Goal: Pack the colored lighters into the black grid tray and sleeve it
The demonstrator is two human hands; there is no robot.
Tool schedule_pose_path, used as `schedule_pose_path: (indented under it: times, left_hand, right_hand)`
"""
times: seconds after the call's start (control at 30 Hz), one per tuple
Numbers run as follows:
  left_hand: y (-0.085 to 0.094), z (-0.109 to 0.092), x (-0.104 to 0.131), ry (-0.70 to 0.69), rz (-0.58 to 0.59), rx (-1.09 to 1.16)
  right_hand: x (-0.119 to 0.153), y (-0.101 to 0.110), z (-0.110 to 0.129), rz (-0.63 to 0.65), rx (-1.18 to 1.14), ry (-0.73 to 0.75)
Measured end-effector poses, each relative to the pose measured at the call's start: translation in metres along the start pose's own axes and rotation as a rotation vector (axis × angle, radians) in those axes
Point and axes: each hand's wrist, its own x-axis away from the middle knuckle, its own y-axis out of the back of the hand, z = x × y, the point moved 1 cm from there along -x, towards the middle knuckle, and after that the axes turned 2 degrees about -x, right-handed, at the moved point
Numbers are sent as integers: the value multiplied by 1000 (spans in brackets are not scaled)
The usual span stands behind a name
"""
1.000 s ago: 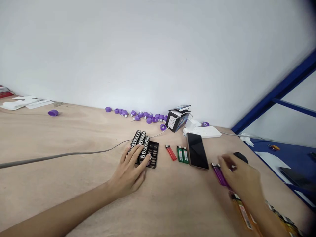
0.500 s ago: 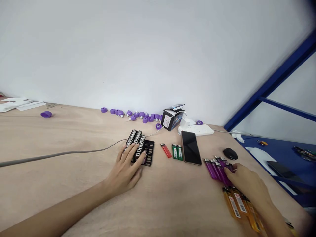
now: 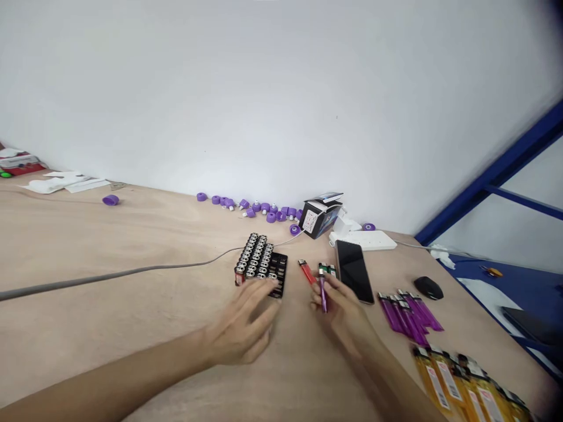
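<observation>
My right hand (image 3: 349, 322) grips a purple lighter (image 3: 324, 298) upright between thumb and fingers. Beside it on the table lie a red lighter (image 3: 307, 271) and two green lighters (image 3: 326, 267), the green ones partly hidden by that hand. My left hand (image 3: 246, 325) is open, fingers stretched over the near edge of a black slotted tray (image 3: 285, 266). Rows of lighters with metal tops (image 3: 257, 252) stand upright in the tray's left part, while slots on its right show bare. The left fingertips cover the tray's front; whether they touch it I cannot tell.
Purple lighters (image 3: 409, 316) and orange-yellow lighters (image 3: 455, 384) lie in piles at right. Behind are a phone (image 3: 354, 269), black mouse (image 3: 428, 288), white power strip (image 3: 369, 240), black box (image 3: 319, 220) and several purple caps (image 3: 264, 208). A grey cable (image 3: 132, 273) crosses the left side.
My right hand has moved left from the purple pile, bringing one purple lighter near the red one. My left hand has drawn back slightly toward me from the tray. The view has shifted.
</observation>
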Motion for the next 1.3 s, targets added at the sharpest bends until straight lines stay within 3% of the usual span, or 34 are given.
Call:
schedule_pose_path:
  times: [0.07, 0.2, 0.23, 0.3, 0.37, 0.47, 0.6, 0.77, 1.13, 1.23, 1.3]
  left_hand:
    - [1, -16, 2, 156, -16, 305]
    - [-13, -38, 4, 890, 252, 986]
    - [-17, -39, 3, 991, 306, 1154]
    - [-25, -37, 1, 1063, 354, 1447]
    - [-30, -31, -2, 1039, 357, 1635]
    - [-30, -26, -4, 1000, 376, 1722]
    - [-24, -29, -5, 1049, 327, 1586]
    - [-20, -34, -2, 1031, 225, 1310]
    - [-24, -30, 1, 1054, 367, 1309]
    - [-17, -28, 1, 918, 351, 1040]
    - [-10, -26, 0, 619, 267, 703]
  right_hand:
    - [-1, -20, -16, 87, -137, -102]
    - [6, -41, -32, 137, -207, -109]
    - [9, -43, -36, 136, -180, -104]
    - [16, -44, -44, 128, -104, -101]
    - [22, -44, -52, 136, -17, -90]
    - [26, -44, -60, 198, 210, -9]
    - [25, -46, -53, 300, 490, 131]
    - [19, -45, -39, 361, 524, 95]
    - [-5, -33, -25, 116, 552, 177]
    - [-21, -26, -24, 41, 538, 245]
    - [-30, -21, -25, -37, 581, 364]
